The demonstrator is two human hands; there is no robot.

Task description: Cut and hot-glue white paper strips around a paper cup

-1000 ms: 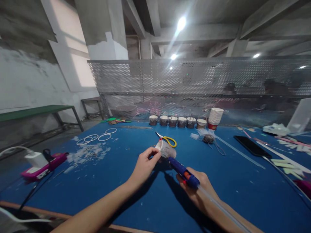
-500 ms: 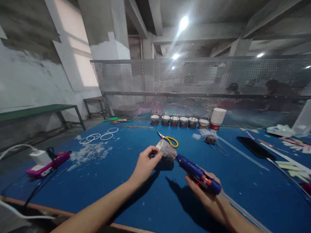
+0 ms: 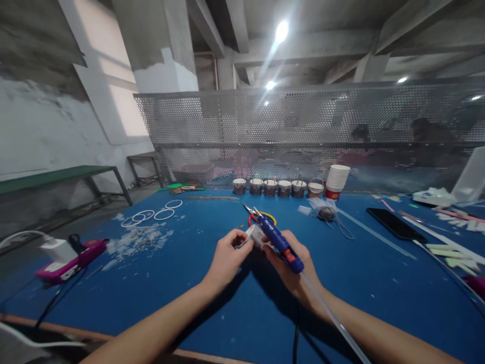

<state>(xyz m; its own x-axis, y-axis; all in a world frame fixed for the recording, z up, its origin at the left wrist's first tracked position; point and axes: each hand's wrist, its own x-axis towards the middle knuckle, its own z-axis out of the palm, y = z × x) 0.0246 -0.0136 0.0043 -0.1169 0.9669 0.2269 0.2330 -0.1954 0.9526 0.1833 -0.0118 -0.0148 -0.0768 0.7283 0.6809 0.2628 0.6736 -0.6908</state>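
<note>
Between thumb and fingers, my left hand (image 3: 228, 257) pinches a small paper cup (image 3: 255, 234) wrapped in grey, tilted on its side just above the table. My right hand (image 3: 297, 268) is closed round a blue hot glue gun (image 3: 278, 239), its nozzle pointing away past the cup. The right fingertips reach the cup's near side; how firmly they touch is hidden by the gun. A clear glue stick (image 3: 333, 318) trails from the gun's back end. Partly behind the gun lie scissors (image 3: 251, 219) with red and yellow handles.
Several wrapped cups (image 3: 270, 188) line the back beside stacked paper cups (image 3: 337, 181). White rings (image 3: 164, 214) and dried glue scraps (image 3: 140, 237) lie left, near a magenta power strip (image 3: 71, 263). Grey cord (image 3: 326, 214), a phone (image 3: 396, 224) and strips (image 3: 447, 253) lie right.
My right hand has moved left and up to the cup, swinging the glue gun's nozzle from the cup's end to beyond it. My left hand keeps its hold, and the cup has turned slightly.
</note>
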